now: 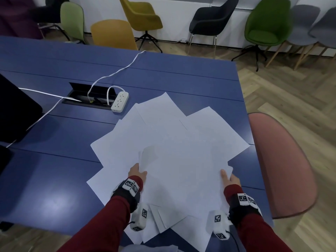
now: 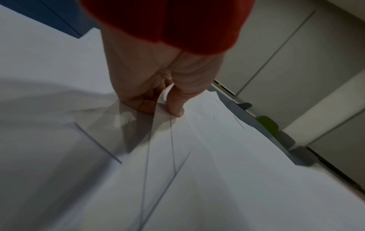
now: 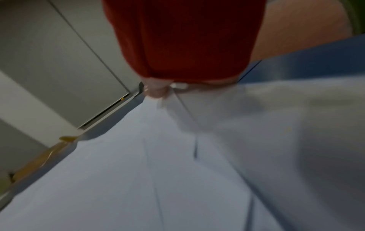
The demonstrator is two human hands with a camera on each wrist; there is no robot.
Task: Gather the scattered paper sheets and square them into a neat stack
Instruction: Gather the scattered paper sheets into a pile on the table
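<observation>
Both hands grip fanned paper sheets (image 1: 169,142) over blue table (image 1: 54,188)
Left hand (image 1: 136,172) and right hand (image 1: 230,177) pinch opposite edges; corners splay every direction.

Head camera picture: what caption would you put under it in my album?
Both hands, left and right, grip fanned white sheets on a blue table.

Left hand (image 1: 136,173) pinching with thumb over curled fingers (image 2: 138,104), right hand (image 1: 230,177) gripping likewise, forearms forward
</observation>
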